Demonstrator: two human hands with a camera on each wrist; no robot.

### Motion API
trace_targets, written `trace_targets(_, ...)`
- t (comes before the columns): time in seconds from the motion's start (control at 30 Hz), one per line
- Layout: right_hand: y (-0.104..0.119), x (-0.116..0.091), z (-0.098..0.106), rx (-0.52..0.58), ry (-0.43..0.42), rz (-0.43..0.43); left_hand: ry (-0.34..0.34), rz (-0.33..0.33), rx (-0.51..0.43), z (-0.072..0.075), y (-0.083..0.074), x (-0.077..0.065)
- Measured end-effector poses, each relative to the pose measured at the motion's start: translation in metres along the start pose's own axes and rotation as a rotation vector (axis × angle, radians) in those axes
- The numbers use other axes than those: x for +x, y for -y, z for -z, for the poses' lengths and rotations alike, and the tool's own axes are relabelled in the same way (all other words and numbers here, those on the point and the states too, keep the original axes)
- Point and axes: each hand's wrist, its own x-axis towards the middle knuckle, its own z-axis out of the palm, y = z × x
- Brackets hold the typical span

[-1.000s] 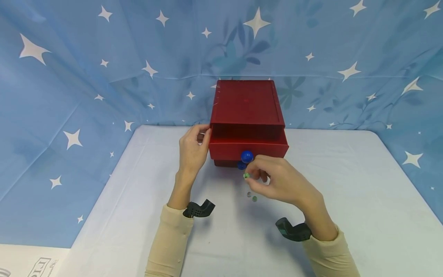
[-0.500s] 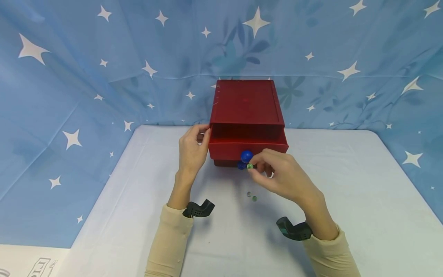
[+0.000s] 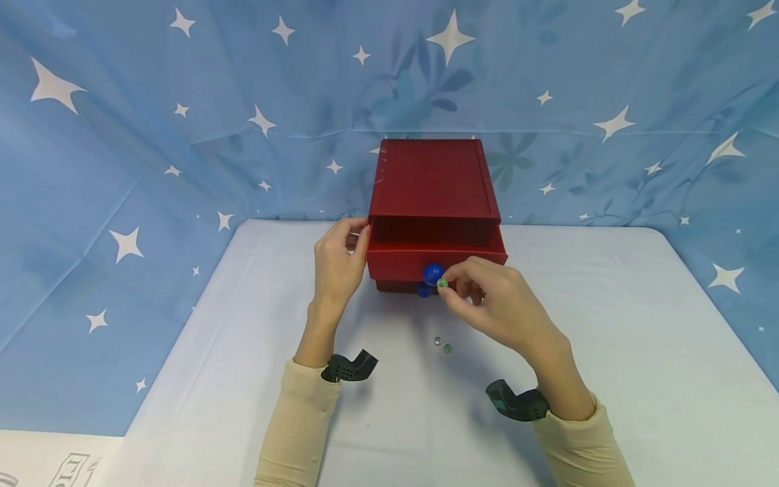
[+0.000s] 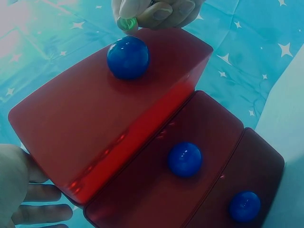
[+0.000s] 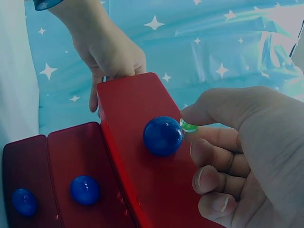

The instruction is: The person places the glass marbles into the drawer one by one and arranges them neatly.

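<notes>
In the head view a red drawer cabinet (image 3: 433, 179) stands at the back of the table, its top drawer (image 3: 402, 265) pulled out. Blue round knobs sit on the drawer fronts; the top knob (image 5: 163, 136) is the nearest to my right hand (image 3: 496, 301). Between thumb and index finger that hand pinches a green-and-clear marble (image 3: 442, 283), held just in front of the top drawer, its other fingers curled. My left hand (image 3: 341, 264) touches the cabinet's left side near the drawer; its visible fingers (image 4: 42, 213) lie fairly straight in the left wrist view, some hidden by the cabinet.
Two small marbles lie on the white tablecloth, a clear one (image 3: 437, 341) and a green one (image 3: 447, 349). A blue cloth with white stars (image 3: 262, 122) hangs behind the table. Lower drawers (image 4: 156, 190) with blue knobs are shut below the top one.
My right hand has lifted the marble up and slightly right, from below the top knob to beside it. The left hand, the drawer and the two marbles on the table have stayed put.
</notes>
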Motion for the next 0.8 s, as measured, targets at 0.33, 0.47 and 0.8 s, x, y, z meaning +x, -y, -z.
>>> trace_targets(0.33,-0.0014,-0.0001,-0.0003,-0.045,-0.045,-0.048,-0.004,0.0,-0.002,0.0005,-0.0017,0.0)
trace_targets(0.47,-0.0027,0.0003,-0.001,-0.048,-0.098,-0.079,-0.003,0.001,-0.003,0.0006,-0.0016,-0.0003)
trace_targets(0.8,-0.0037,0.0023,-0.0003,-0.01,-0.264,-0.113,-0.001,-0.003,-0.005,0.0004,-0.0008,-0.0004)
